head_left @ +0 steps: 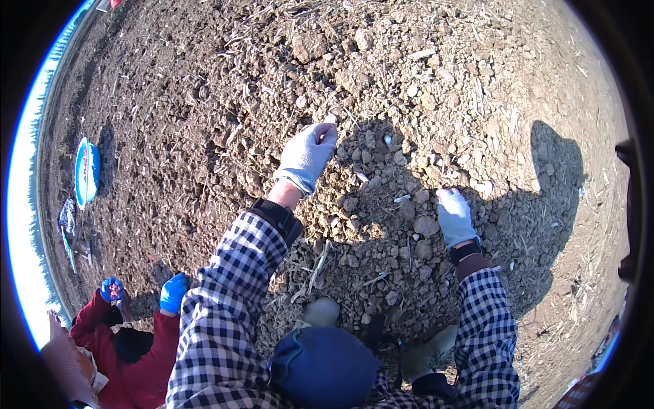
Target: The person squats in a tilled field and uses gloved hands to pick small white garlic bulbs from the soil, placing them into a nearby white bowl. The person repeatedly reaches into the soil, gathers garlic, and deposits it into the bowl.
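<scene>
My left hand (304,158), in a pale knit glove, is held over the soil with thumb and fingers pinched together. A small pale lump (331,118) shows right at its fingertips; whether it is gripped or lies behind them I cannot tell. To the right, my right hand (455,217), gloved alike, points down at the cloddy soil (426,226) with its fingers pressed together. What they hold, if anything, is hidden. Between the hands, in shadow, lie small white pieces: one (388,140) in a hollow, another (362,177) nearer, and a thin one (402,198).
At lower left a person in a dark red top (133,368) works with blue-gloved hands (174,293). A blue-rimmed basin (86,174) stands on the field at the far left. Dry stalks and clods cover the ground. A blue rounded shape (325,368) shows below, between my arms.
</scene>
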Available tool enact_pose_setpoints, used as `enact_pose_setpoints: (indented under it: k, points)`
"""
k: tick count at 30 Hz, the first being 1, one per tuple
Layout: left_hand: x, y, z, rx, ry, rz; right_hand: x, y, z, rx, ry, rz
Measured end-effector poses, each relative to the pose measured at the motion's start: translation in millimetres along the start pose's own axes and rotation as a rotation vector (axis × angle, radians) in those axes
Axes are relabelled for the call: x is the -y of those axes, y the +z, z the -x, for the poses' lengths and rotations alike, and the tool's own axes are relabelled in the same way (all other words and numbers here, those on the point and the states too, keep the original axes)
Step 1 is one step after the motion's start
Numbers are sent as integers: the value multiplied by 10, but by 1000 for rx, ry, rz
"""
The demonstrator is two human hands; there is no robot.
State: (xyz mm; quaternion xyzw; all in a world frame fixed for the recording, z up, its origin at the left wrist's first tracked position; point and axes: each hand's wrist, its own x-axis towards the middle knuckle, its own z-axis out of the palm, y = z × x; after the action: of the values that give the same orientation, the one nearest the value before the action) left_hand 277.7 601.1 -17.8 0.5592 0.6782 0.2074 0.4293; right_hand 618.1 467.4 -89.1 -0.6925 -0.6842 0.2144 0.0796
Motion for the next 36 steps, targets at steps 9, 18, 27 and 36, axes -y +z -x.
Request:
enact_pose_setpoints:
  k: [9,18,27,36]
  points:
    - [41,96,-546,56,168,-675,143,-86,141,-55,-59,129]
    - [102,166,-636,24,97,-589,33,-117,40,125,-46,9]
    - [109,159,-551,-29,53,-428,138,59,42,-96,33,82]
    - [91,423,-170,47,-108,187,620,-473,-443,-384,-106,-225]
